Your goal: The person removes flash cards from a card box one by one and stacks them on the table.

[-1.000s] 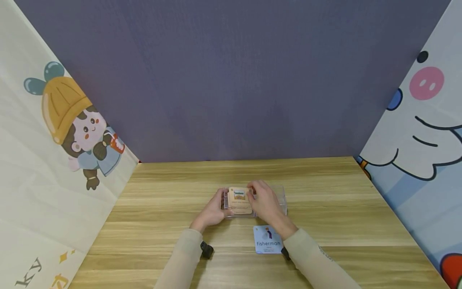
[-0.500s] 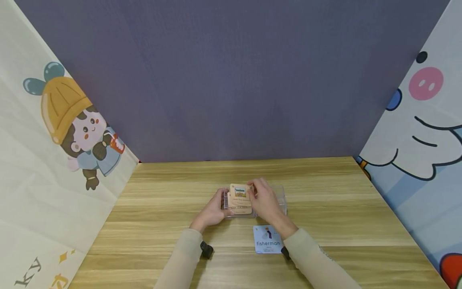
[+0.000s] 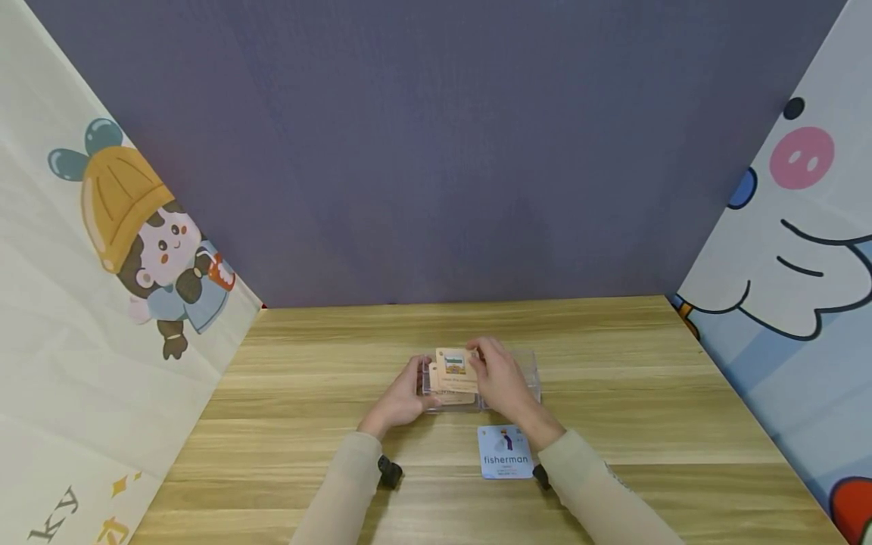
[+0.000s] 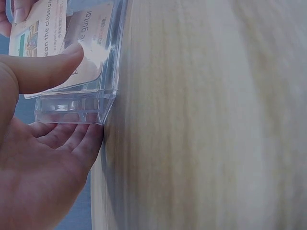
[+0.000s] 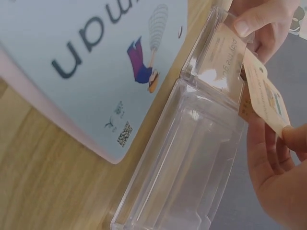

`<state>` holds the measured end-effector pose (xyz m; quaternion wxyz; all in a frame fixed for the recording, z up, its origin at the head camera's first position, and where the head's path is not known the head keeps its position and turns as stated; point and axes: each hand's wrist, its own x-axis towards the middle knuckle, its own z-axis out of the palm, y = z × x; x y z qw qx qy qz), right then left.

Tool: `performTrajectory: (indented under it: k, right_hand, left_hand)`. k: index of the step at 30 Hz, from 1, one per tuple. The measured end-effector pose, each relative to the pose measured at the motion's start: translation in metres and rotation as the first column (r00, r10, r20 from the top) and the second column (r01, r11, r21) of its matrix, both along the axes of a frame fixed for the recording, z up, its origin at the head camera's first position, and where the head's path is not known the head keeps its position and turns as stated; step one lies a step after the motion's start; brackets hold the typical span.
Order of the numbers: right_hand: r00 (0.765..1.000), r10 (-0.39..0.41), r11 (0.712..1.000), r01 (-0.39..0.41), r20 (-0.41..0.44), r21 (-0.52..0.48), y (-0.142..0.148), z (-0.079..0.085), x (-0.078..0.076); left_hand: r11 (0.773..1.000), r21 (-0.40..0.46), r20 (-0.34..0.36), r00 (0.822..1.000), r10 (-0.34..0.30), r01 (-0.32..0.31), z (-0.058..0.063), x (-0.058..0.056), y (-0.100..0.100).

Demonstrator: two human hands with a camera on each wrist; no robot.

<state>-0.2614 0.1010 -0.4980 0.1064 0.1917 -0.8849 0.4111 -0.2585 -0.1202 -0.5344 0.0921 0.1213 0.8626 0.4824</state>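
Note:
A clear plastic box [image 5: 177, 153] with two compartments lies on the table. My left hand [image 3: 400, 399] grips its left end, the thumb across the cards and the other fingers against the end wall. In that left compartment sits a cream card reading "play the guitar" [image 4: 96, 40]. Above it, my right hand [image 3: 502, 382] pinches a "clean the classroom" card [image 3: 455, 365] by its right edge, thumb on the printed face. This card is raised and tilted over the others, as the right wrist view shows. No cards show in the right compartment.
A blue "fisherman" card [image 3: 506, 452] lies in front of the box, near the right forearm; its pinkish side edge shows in the right wrist view. The wood-grain table [image 3: 306, 363] ends at a grey-purple panel [image 3: 436, 151], with printed cloths at both sides.
The "clean the classroom" card has come up off the cards under it and shifted slightly right with my right hand, uncovering more of them. My left hand has stayed at the box's end.

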Motion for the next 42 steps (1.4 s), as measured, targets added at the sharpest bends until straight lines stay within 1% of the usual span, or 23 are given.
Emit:
performTrajectory:
  k: [6,14,18,27,33,42]
  right_hand:
    - [1.000,0.000,1.000,0.001,0.018,-0.024,0.001,0.002,0.002]
    - [0.997,-0.009,0.999,0.012,0.074,-0.041,0.004,0.003,0.003]
    - [0.997,-0.008,0.999,0.012,0.080,-0.049,0.005,0.004,0.004]
    - [0.998,0.010,0.995,-0.004,0.059,-0.099,0.006,0.007,0.004]
    - [0.997,0.023,0.991,-0.012,0.078,-0.135,0.007,0.009,0.006]
    - [0.995,0.030,0.987,-0.015,0.091,-0.162,0.009,0.015,0.009]
  left_hand:
    - [1.000,0.008,0.005,1.000,0.003,-0.003,0.001,0.001,0.000]
    - [1.000,0.014,0.005,1.000,0.007,-0.007,0.001,0.002,0.000]
    - [1.000,0.017,0.003,1.000,0.004,-0.004,0.000,0.001,-0.001]
    - [1.000,0.012,0.006,1.000,0.010,-0.010,-0.001,0.001,0.000]
    - [1.000,0.013,-0.001,1.000,0.008,-0.008,-0.001,0.001,0.000]
    - [1.000,0.008,0.013,1.000,0.016,-0.016,-0.003,0.000,0.000]
